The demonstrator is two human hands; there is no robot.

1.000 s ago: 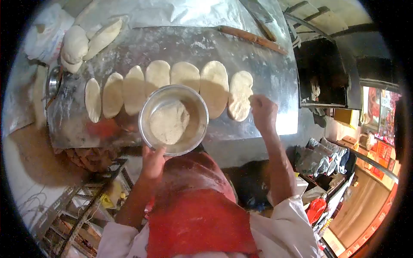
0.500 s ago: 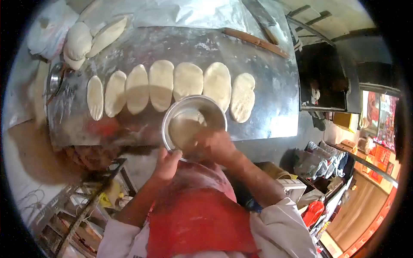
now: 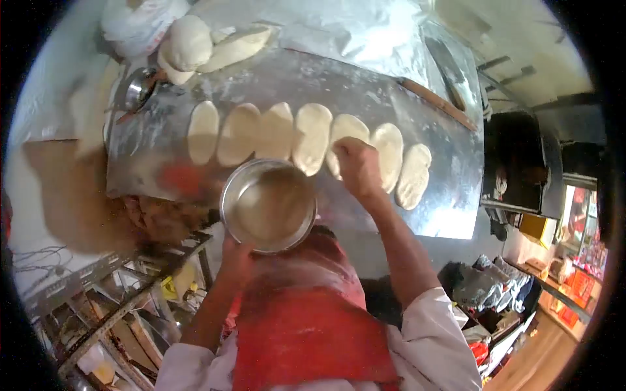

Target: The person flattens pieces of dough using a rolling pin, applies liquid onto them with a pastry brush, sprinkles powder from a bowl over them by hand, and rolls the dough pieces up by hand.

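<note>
My left hand [image 3: 236,254] grips the near-left rim of a round metal bowl [image 3: 223,207], held at the table's front edge before my apron. Inside the bowl lies something pale; its kind is hard to make out. Several flat oval pieces of dough [image 3: 312,138] lie in a row across the table. My right hand [image 3: 358,166] is over the row, its fingers drawn together above the third piece from the right. Whatever the fingers hold is hidden.
The metal table [image 3: 274,78] has a wooden strip [image 3: 438,103] at its far right and clear plastic sheeting [image 3: 345,32] along the back. At the far left are dough lumps [image 3: 190,44] and a small metal bowl [image 3: 138,89]. A metal rack [image 3: 124,313] stands lower left.
My right hand has left the bowl and moved up and right over the dough. The bowl, in my left hand, has shifted left along the row. The head view has turned somewhat.
</note>
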